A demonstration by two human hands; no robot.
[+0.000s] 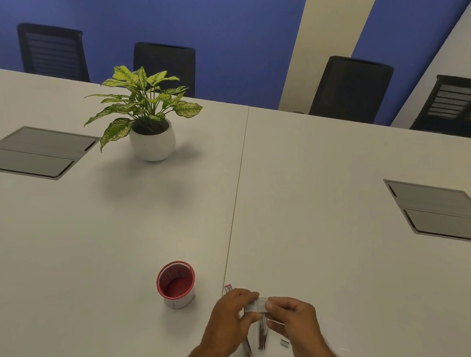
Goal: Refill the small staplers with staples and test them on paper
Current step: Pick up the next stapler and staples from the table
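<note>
head view: both hands (262, 318) on staple box (256, 304) (small)

No text can be read; the print on the small box (256, 304) is too blurred.

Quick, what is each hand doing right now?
Left hand: pinching one end of a small grey-white staple box.
Right hand: pinching the box's other end.

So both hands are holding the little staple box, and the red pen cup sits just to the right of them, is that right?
Not quite. In the head view the red pen cup sits to the left of the hands, not the right. The left hand and right hand do both hold the staple box.
</note>
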